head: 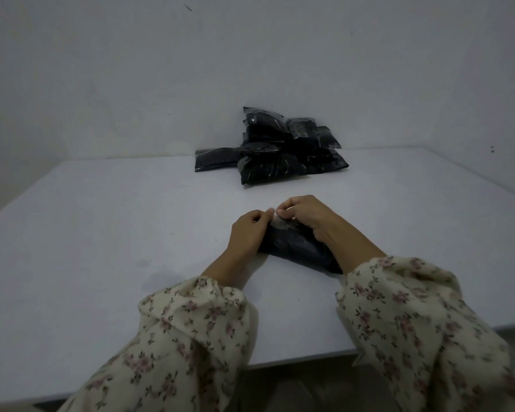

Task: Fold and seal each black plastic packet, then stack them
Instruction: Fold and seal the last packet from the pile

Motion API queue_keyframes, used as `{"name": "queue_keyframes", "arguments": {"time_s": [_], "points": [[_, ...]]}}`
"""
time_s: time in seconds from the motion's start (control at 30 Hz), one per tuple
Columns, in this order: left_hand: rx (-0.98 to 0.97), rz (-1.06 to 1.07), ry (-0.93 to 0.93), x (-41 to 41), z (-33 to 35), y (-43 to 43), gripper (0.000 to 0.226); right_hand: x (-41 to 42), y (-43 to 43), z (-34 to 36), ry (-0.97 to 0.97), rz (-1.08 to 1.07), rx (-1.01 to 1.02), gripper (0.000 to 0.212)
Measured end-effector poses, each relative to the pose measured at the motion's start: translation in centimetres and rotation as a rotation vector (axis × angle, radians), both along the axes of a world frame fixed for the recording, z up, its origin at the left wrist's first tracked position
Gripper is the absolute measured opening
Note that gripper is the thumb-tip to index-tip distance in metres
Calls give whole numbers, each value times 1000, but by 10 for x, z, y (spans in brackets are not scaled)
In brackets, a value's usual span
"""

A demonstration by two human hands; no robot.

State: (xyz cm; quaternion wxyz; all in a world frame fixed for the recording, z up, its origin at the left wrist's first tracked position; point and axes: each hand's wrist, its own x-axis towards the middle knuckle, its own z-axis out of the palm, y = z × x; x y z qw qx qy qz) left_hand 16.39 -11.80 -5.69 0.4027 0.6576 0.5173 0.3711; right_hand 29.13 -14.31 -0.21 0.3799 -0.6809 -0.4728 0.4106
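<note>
A black plastic packet (298, 249) lies on the white table (131, 221) in front of me, its far end folded up. My left hand (247, 233) rests against its left side with thumb and finger pinching at the folded end. My right hand (306, 217) lies over the packet's top and pinches a pale strip at the same spot, fingertips nearly meeting those of the left. A heap of several black packets (283, 150) stands at the back of the table against the wall.
A single black packet (216, 159) lies flat to the left of the heap. The white wall rises right behind the table. The table's near edge runs below my floral sleeves (405, 310).
</note>
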Motion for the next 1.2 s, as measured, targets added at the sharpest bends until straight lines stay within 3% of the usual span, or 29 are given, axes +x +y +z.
{"name": "queue_keyframes", "arguments": {"time_s": [0.17, 0.4, 0.53, 0.77, 0.87, 1.07, 1.2], "points": [[-64, -14, -42, -5, 1, 9, 25, 3, 0, -1, 9, 0, 4, 16], [-171, -99, -82, -7, 8, 7, 46, 11, 2, -1, 110, -10, -59, 4], [-134, -143, -91, -9, 6, 5, 24, 10, 4, -3, 109, -11, -49, 3], [-122, -80, 8, -5, 6, 5, 26, 7, 1, -13, 129, -63, 12, 16], [-87, -13, 37, -1, 3, 4, 28, 4, 4, -28, -34, -110, 134, 6], [-17, 128, -4, 5, -1, -2, 36, 0, 1, -41, -525, -119, 119, 33], [57, 193, -11, 7, -1, -2, 35, -3, 3, -39, -579, -104, -7, 45]]}}
